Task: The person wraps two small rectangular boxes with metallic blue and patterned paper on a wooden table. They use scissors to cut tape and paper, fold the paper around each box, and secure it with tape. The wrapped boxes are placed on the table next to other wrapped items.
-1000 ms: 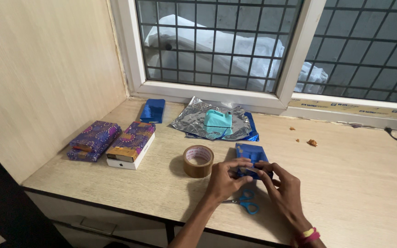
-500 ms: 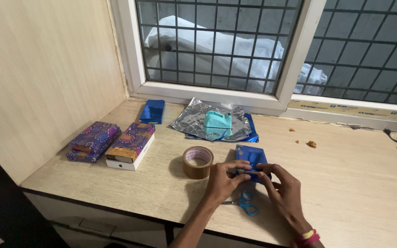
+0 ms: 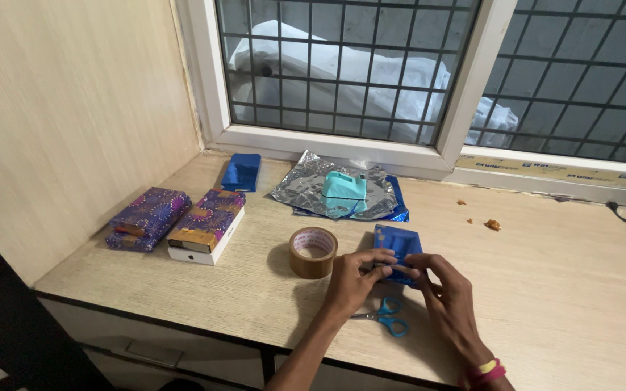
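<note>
Fingers of both hands are pinched shut on the near edge of a blue foil-wrapped box, held beside a tape roll. Foil could tear or unfold if the pinch slips.

Small packet in shiny blue wrap, held at its near end on the counter.

The blue-wrapped packet is a flat, roughly rectangular parcel in glossy blue foil paper, creased and catching the light. It lies flat on the pale wood-grain counter with its long side running away from the person. Its near edge is pinched between the left hand and the right hand, whose fingers cover that end.
</note>
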